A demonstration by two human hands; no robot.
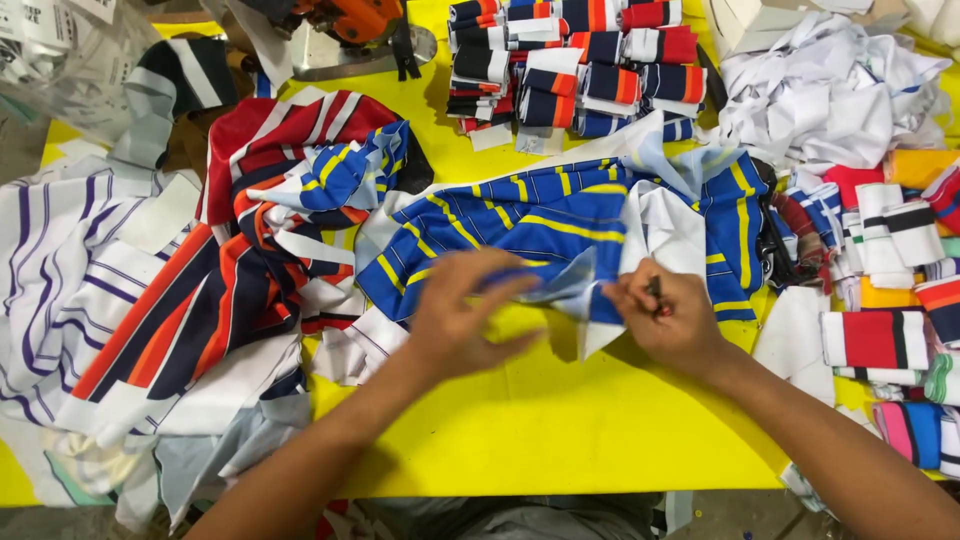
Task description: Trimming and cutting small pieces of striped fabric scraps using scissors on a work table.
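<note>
Blue cloth [560, 225]: blue fabric piece with yellow stripes and a white lining, spread on the middle of the yellow table [560, 420], its near edge under both hands.
Left hand [465, 310]: fingers spread flat on the cloth's near edge, pressing it down, closed on nothing.
Right hand [670, 315]: closed on a small dark tool [655, 292] with a red tip, held at the cloth's edge just right of the left hand; whether it also pinches the fabric cannot be told.
Red pile [250, 230]: loose red, navy and orange striped pieces heaped left of the cloth, touching it.
White pile [70, 270]: white pieces with purple lines at far left.
Bundles [580, 65]: folded striped strips stacked in rows at the far side, beyond the cloth.
White scraps [830, 95]: crumpled heap at far right.
Strips [890, 250]: folded striped strips along the right edge.
Bag [60, 50]: clear plastic bag at far left corner, holding folded pieces; contents unclear.
Machine [350, 25]: orange tool on a metal base, far centre.
</note>
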